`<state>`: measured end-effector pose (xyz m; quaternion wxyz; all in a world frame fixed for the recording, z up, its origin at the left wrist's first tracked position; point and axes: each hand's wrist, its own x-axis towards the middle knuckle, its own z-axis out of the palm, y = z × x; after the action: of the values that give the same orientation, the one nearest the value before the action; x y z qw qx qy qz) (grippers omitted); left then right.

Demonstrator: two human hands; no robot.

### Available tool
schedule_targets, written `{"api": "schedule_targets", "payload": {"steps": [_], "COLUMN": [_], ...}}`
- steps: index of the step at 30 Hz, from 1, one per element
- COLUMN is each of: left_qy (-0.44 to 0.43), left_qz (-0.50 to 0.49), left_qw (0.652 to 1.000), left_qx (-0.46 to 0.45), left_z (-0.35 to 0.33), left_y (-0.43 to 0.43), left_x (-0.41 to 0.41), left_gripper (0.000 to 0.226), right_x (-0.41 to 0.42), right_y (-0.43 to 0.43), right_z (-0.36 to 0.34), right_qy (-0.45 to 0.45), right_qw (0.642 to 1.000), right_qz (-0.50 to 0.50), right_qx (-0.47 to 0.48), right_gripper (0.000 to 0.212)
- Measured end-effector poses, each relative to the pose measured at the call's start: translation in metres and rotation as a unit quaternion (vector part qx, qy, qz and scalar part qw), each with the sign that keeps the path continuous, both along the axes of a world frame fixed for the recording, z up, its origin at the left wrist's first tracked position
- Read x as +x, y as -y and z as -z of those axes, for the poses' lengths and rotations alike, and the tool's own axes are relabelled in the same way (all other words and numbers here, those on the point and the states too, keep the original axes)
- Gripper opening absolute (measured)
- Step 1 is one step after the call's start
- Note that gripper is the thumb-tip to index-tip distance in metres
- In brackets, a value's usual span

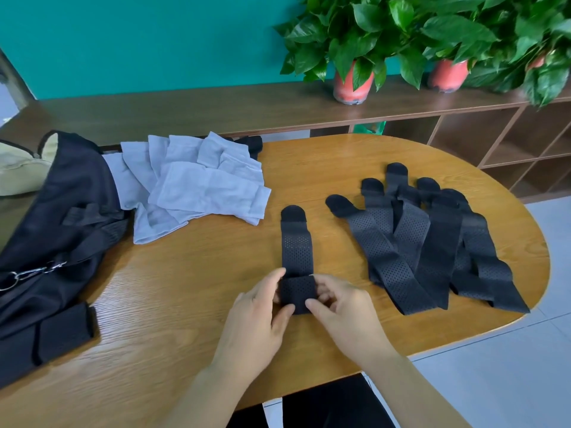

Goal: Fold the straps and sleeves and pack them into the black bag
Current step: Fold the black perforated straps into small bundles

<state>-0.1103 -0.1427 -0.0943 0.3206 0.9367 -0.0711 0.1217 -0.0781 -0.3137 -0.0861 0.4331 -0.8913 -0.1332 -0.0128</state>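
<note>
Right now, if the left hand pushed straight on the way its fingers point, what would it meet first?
The folded end of the black strap, which the left hand grips; past it, probably the right hand.

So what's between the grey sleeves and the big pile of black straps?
A single black strap on the table, its near end held by the left hand and right hand, as the head view shows.
</note>
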Motion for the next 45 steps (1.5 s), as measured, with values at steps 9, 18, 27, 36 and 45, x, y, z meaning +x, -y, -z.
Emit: {"api": "schedule_targets", "payload": {"steps": [9,18,27,36,45], "left_qy": [0.056,0.090,0.048,0.056,-0.058], "left_qz": [-0.008,0.004,0.079,0.130,0.001], "left_qw": [0.997,0.985,0.974,0.959,0.998], "left_qx": [0.060,0.148,0.206,0.247,0.018], "left_z": [0.002,0.015,0.006,-0.012,-0.021], "left_y": [0.004,0.007,-0.005,-0.003,0.008], "left_x": [0.013,0.018,0.012,-0.025,-0.039], "left_gripper": [0.045,0.031,0.058,0.048,0.034], "right_x": [0.002,-0.003,-0.010,-0.048,-0.045], "right_y": [-0.004,-0.003,-0.007,0.009,0.008], "right_z": [0.006,0.014,0.024,0.016,0.014], "right_qy": [-0.011,0.047,0.185,0.140,0.048], "right_qw": [0.999,0.998,0.970,0.978,0.998], "right_qz": [0.037,0.031,-0.007,-0.060,0.045], "right_qx": [-0.015,-0.039,-0.158,-0.139,-0.022], "right_gripper": [0.050,0.035,0.027,0.044,0.024]}}
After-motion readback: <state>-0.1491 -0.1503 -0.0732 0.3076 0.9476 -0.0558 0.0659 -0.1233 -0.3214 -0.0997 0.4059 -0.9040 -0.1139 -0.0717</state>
